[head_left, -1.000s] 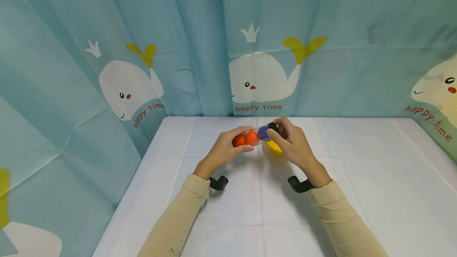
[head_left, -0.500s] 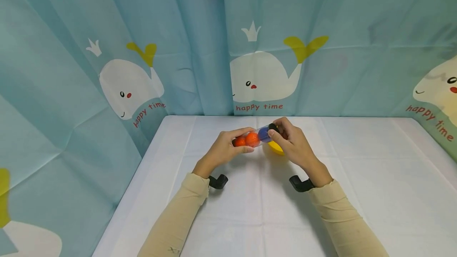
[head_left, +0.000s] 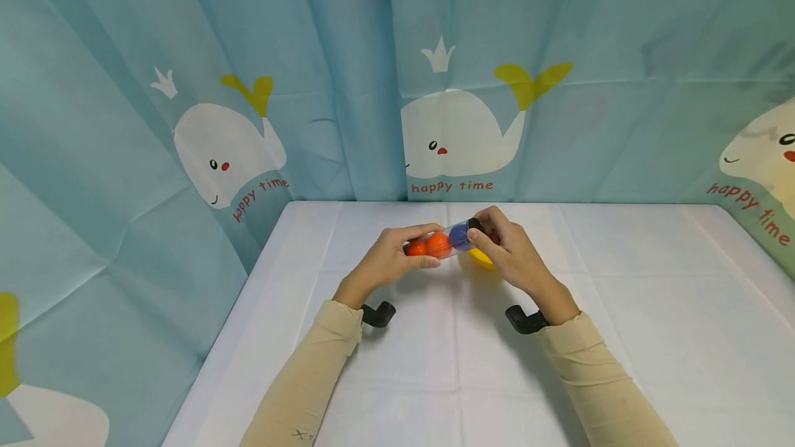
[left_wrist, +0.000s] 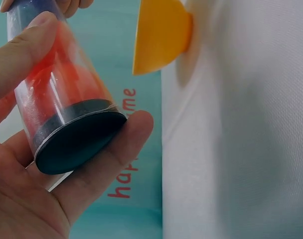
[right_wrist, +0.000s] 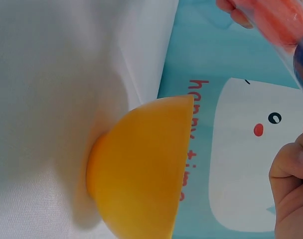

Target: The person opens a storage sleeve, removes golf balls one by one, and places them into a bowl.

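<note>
Both hands hold the clear tube of balls above the yellow bowl: left hand grips its body, right hand pinches the black cap. Nothing has moved much.

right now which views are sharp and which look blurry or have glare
Head view: evenly lit and sharp, soft shadows under the arms. Left wrist view: tube shows slight glare, tablecloth soft. Right wrist view: bowl fairly clear, tube at the edge blurred.
</note>
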A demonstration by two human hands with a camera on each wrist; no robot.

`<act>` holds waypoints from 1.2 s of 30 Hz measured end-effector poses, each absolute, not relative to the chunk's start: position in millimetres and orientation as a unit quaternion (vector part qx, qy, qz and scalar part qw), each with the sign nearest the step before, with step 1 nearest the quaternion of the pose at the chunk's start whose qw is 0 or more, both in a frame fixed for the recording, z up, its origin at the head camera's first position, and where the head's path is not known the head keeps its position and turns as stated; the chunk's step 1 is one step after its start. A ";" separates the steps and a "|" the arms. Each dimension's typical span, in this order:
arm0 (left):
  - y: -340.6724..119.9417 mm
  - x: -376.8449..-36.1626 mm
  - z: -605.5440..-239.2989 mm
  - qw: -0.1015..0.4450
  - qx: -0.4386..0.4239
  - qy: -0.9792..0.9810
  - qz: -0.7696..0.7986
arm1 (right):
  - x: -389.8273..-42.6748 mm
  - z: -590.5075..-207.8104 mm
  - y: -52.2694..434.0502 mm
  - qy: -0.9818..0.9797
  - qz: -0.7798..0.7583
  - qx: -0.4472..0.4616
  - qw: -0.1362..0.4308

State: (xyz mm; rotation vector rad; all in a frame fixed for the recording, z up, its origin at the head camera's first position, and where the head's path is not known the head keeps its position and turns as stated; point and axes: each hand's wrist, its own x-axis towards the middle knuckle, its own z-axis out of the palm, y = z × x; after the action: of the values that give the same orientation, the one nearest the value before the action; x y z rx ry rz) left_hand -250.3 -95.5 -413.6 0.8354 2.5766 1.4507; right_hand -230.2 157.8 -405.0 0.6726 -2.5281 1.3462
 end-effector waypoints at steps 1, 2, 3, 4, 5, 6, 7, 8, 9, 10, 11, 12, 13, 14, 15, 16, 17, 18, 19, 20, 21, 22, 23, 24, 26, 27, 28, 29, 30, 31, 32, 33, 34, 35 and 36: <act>-95.8 -250.5 -413.3 0.037 0.273 0.838 0.471 | -230.4 -405.2 157.8 -0.854 0.456 0.229 0.099; -96.2 -250.4 -413.1 0.038 0.274 0.838 0.471 | -230.4 -405.3 157.9 -0.854 0.456 0.231 0.099; -96.7 -250.5 -412.8 0.039 0.276 0.837 0.470 | -230.6 -405.5 157.9 -0.853 0.456 0.233 0.099; -97.3 -250.7 -412.5 0.039 0.277 0.837 0.471 | -230.7 -405.6 157.9 -0.852 0.457 0.236 0.098; -97.9 -250.9 -412.2 0.037 0.278 0.836 0.471 | -230.7 -405.5 157.7 -0.851 0.458 0.237 0.097; -98.4 -251.0 -411.6 0.036 0.279 0.836 0.471 | -230.6 -405.3 157.4 -0.851 0.458 0.239 0.097; -98.7 -251.3 -410.9 0.035 0.281 0.835 0.471 | -230.6 -405.0 157.4 -0.850 0.458 0.240 0.097; -99.2 -251.6 -410.2 0.033 0.283 0.835 0.470 | -230.6 -404.6 157.3 -0.850 0.459 0.242 0.097; -99.5 -251.7 -409.6 0.032 0.285 0.835 0.470 | -230.7 -404.4 157.2 -0.849 0.460 0.243 0.096; -99.9 -251.8 -409.1 0.034 0.287 0.835 0.468 | -230.5 -404.1 157.1 -0.847 0.463 0.244 0.094; -100.2 -251.9 -409.1 0.035 0.288 0.836 0.466 | -230.4 -404.0 157.0 -0.846 0.465 0.244 0.092; -100.6 -251.9 -409.3 0.039 0.288 0.836 0.466 | -230.4 -404.1 157.1 -0.846 0.467 0.244 0.089; -100.9 -251.9 -409.3 0.045 0.288 0.836 0.466 | -230.4 -404.3 157.3 -0.845 0.468 0.244 0.087; -101.2 -251.8 -409.3 0.051 0.287 0.835 0.467 | -230.3 -404.5 157.3 -0.844 0.469 0.243 0.086; -101.7 -251.7 -409.4 0.058 0.285 0.835 0.468 | -230.2 -404.9 157.3 -0.844 0.470 0.244 0.085; -102.1 -251.6 -409.5 0.066 0.281 0.834 0.471 | -229.9 -405.1 157.3 -0.842 0.473 0.244 0.085; -102.6 -251.6 -409.6 0.073 0.277 0.832 0.474 | -229.7 -405.3 157.2 -0.840 0.476 0.245 0.088; -103.0 -251.5 -409.3 0.080 0.274 0.831 0.477 | -229.6 -405.5 157.1 -0.837 0.480 0.248 0.091; -103.4 -251.7 -409.0 0.084 0.272 0.830 0.480 | -229.4 -405.4 156.8 -0.833 0.484 0.251 0.095; -104.0 -251.9 -408.9 0.084 0.270 0.829 0.482 | -229.2 -405.3 156.4 -0.828 0.489 0.254 0.100; -104.4 -252.3 -408.9 0.084 0.269 0.829 0.483 | -229.2 -405.1 156.0 -0.823 0.495 0.257 0.106; -104.6 -252.7 -408.8 0.082 0.269 0.828 0.484 | -229.1 -404.9 155.7 -0.818 0.501 0.258 0.112; -104.7 -253.2 -408.9 0.077 0.270 0.829 0.484 | -229.2 -404.8 155.5 -0.815 0.505 0.259 0.117; -104.7 -253.8 -409.1 0.070 0.272 0.829 0.483 | -229.0 -404.6 155.1 -0.813 0.508 0.258 0.120; -105.4 -254.8 -409.5 0.056 0.271 0.831 0.482 | -228.8 -404.2 154.5 -0.813 0.510 0.251 0.123; -106.0 -255.3 -410.1 0.050 0.267 0.834 0.481 | -228.7 -404.0 154.4 -0.815 0.510 0.246 0.123; -106.8 -255.7 -410.4 0.044 0.263 0.835 0.481 | -228.7 -404.0 154.3 -0.817 0.510 0.241 0.121; -107.7 -255.9 -410.7 0.038 0.256 0.837 0.482 | -228.7 -404.0 154.4 -0.820 0.509 0.235 0.118; -108.8 -256.1 -410.9 0.034 0.248 0.840 0.482 | -228.8 -404.0 154.6 -0.822 0.509 0.229 0.114; -109.9 -256.0 -410.7 0.031 0.239 0.842 0.483 | -229.0 -404.1 154.9 -0.824 0.508 0.224 0.109; -111.1 -256.1 -410.5 0.028 0.231 0.844 0.484 | -229.3 -404.2 155.2 -0.825 0.511 0.219 0.104; -112.1 -256.2 -410.2 0.026 0.223 0.846 0.484 | -229.4 -404.3 155.5 -0.825 0.514 0.214 0.098; -113.1 -256.4 -409.7 0.023 0.218 0.848 0.483 | -229.7 -404.6 155.7 -0.825 0.516 0.211 0.092; -113.9 -256.4 -409.1 0.020 0.213 0.849 0.482 | -229.8 -404.7 155.8 -0.825 0.518 0.208 0.086; -114.7 -256.8 -408.8 0.017 0.209 0.852 0.480 | -229.9 -404.9 155.8 -0.824 0.521 0.206 0.079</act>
State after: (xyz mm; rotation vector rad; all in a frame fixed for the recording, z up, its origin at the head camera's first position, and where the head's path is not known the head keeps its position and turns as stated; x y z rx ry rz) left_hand -256.8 -114.7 -408.8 0.6498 2.6483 1.4913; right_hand -229.9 155.8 -404.9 0.6165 -2.4660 1.5602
